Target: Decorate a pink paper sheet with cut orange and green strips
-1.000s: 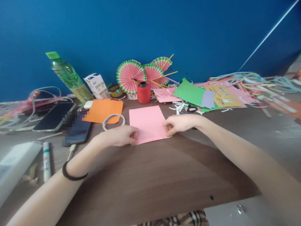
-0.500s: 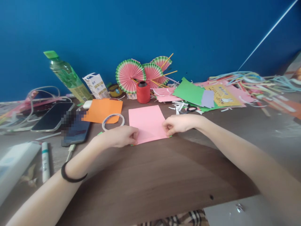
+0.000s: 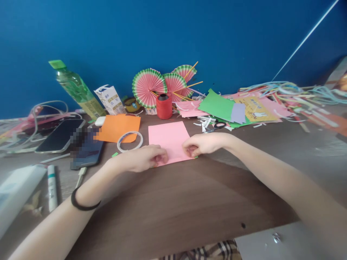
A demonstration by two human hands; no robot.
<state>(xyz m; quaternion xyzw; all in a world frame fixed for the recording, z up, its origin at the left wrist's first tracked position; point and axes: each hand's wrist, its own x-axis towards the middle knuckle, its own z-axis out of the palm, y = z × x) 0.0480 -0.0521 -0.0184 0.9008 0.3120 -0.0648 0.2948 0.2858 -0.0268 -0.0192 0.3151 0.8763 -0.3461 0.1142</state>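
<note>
A pink sheet of paper (image 3: 170,134) lies flat on the desk, with a thin bit of green at its near corners. My left hand (image 3: 146,157) rests on its near left part, fingers curled and pressed down. On the near right part, my right hand (image 3: 202,143) is bent the same way, thumb and fingertips close together at the paper. Both hands partly cover the near edge. A roll of narrow tape (image 3: 139,143) stands just beyond my left hand, touching an orange sheet (image 3: 115,128).
Behind the paper are a red thread spool (image 3: 164,108) and watermelon-coloured paper fans (image 3: 149,88). Scissors (image 3: 219,125), paper scraps and green sheets (image 3: 217,104) lie to the right. Two phones (image 3: 61,135), a green bottle (image 3: 77,88), a carton (image 3: 110,100) and a marker (image 3: 52,187) occupy the left.
My left hand has slid a little to the right over the pink paper, and my right hand slightly to the left. The paper stays in place.
</note>
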